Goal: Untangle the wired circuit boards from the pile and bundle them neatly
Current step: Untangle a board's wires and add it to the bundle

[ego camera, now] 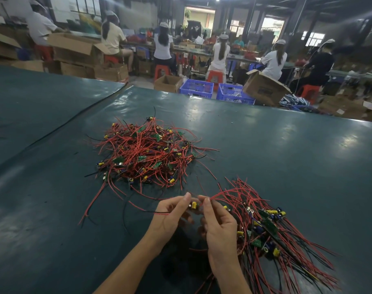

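Low at the frame's centre, the left hand [170, 217] and right hand [220, 227] pinch one circuit board [194, 205] between curled fingers [206, 201], its wires [159, 212] trailing sideways. The bundle [265, 225] lies just right of the right hand. The pile [151, 151] sits above on the bench [286, 155].

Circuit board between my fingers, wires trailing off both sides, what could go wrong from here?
One: the left hand and right hand hold the circuit board, and a red wire from it runs right, into the sorted bundle, where it may snag.
Two: the wire pair trailing left lies near loose strands of the tangled pile; a pull might drag those along.
Three: tugging by the wires could strain their joints on the board.
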Demonstrator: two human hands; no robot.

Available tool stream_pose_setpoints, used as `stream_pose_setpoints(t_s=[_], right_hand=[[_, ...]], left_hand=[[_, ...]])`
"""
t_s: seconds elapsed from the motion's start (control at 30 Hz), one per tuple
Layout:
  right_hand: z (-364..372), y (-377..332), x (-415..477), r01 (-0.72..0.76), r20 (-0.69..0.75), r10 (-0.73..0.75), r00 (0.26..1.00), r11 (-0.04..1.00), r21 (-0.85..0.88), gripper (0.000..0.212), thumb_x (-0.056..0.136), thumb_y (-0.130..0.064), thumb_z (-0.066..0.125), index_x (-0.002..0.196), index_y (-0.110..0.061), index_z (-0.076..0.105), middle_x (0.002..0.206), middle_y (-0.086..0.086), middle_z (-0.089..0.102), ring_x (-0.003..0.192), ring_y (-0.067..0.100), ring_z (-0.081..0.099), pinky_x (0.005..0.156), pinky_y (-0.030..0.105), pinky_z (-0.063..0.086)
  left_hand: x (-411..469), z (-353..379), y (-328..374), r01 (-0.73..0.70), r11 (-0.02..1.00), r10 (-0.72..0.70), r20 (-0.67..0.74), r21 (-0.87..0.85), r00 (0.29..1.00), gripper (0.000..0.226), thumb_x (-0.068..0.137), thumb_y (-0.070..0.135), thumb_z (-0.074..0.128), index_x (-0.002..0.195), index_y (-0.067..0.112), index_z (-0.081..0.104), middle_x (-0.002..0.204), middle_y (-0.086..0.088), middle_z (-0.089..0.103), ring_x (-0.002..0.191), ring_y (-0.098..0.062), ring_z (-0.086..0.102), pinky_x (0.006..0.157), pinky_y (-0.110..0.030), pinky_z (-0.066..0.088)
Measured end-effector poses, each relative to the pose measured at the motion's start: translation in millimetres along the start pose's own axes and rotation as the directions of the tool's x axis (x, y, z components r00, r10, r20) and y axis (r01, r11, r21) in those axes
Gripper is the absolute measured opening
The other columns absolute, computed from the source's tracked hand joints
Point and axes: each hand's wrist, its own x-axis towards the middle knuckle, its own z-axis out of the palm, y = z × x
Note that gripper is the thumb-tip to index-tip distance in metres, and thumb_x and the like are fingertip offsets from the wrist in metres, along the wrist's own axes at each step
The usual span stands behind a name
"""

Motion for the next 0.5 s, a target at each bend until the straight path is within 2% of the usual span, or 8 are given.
stream_pose_setpoints(t_s=[0.1, 0.2, 0.27, 0.33, 0.43, 0.5], right_hand=[[2, 0, 0, 0.004, 0.004, -0.004, 1.0, 1.0, -0.023, 0.021, 0.078, -0.032, 0.063, 0.082, -0.02, 0.079, 0.083, 0.009, 0.075, 0.077, 0.02, 0.073, 0.069, 0.032, 0.061], [2, 1, 0, 0.009, -0.039, -0.01, 0.999, 1.0, -0.017, 0.019, 0.083, -0.029, 0.063, 0.081, -0.02, 0.079, 0.078, 0.006, 0.074, 0.072, 0.016, 0.069, 0.068, 0.031, 0.057], [1, 1, 2, -0.023, -0.107, 0.025, 0.994, 1.0, 0.018, 0.022, 0.091, -0.021, 0.061, 0.079, -0.022, 0.079, 0.061, -0.002, 0.066, 0.056, 0.01, 0.059, 0.055, 0.025, 0.05], [-2, 0, 5, -0.061, -0.187, 0.08, 0.979, 0.993, 0.104, 0.028, 0.094, -0.016, 0.059, 0.075, -0.02, 0.079, 0.048, -0.009, 0.048, 0.041, 0.003, 0.041, 0.041, 0.018, 0.038], [-13, -8, 11, -0.056, -0.275, 0.128, 0.953, 0.966, 0.254, 0.027, 0.094, -0.014, 0.059, 0.075, -0.015, 0.078, 0.046, -0.01, 0.036, 0.037, 0.001, 0.028, 0.035, 0.015, 0.027], [-21, -13, 14, -0.027, -0.297, 0.132, 0.946, 0.942, 0.335, 0.026, 0.095, -0.013, 0.057, 0.077, -0.013, 0.077, 0.05, -0.009, 0.039, 0.038, 0.002, 0.027, 0.036, 0.015, 0.025]], left_hand=[[0, 2, 2, 0.012, 0.998, -0.015, 0.043, 0.061, 0.999, 0.036, 0.087, 0.044, 0.052, 0.073, 0.021, 0.076, 0.065, -0.002, 0.069, 0.058, -0.012, 0.063, 0.055, -0.021, 0.049], [1, 1, 1, -0.029, 0.995, 0.027, 0.017, 0.099, 0.999, 0.032, 0.08, 0.048, 0.066, 0.063, 0.021, 0.071, 0.058, -0.003, 0.062, 0.054, -0.013, 0.056, 0.055, -0.024, 0.044], [2, 1, -1, -0.063, 0.993, 0.063, 0.004, 0.095, 0.998, 0.03, 0.078, 0.043, 0.071, 0.061, 0.019, 0.069, 0.057, -0.004, 0.061, 0.053, -0.012, 0.055, 0.055, -0.022, 0.044], [1, 4, -2, -0.084, 0.992, 0.082, 0.021, 0.092, 0.996, 0.024, 0.08, 0.033, 0.07, 0.06, 0.019, 0.068, 0.055, -0.002, 0.062, 0.051, -0.01, 0.054, 0.054, -0.018, 0.043], [0, 11, -2, -0.082, 0.994, 0.077, 0.073, 0.072, 0.994, 0.023, 0.083, 0.028, 0.069, 0.061, 0.02, 0.068, 0.055, 0.001, 0.062, 0.05, -0.008, 0.055, 0.054, -0.017, 0.043], [0, 11, 0, -0.084, 0.993, 0.076, 0.091, 0.083, 0.993, 0.022, 0.082, 0.027, 0.068, 0.061, 0.02, 0.067, 0.055, 0.0, 0.063, 0.051, -0.009, 0.056, 0.054, -0.018, 0.045]])
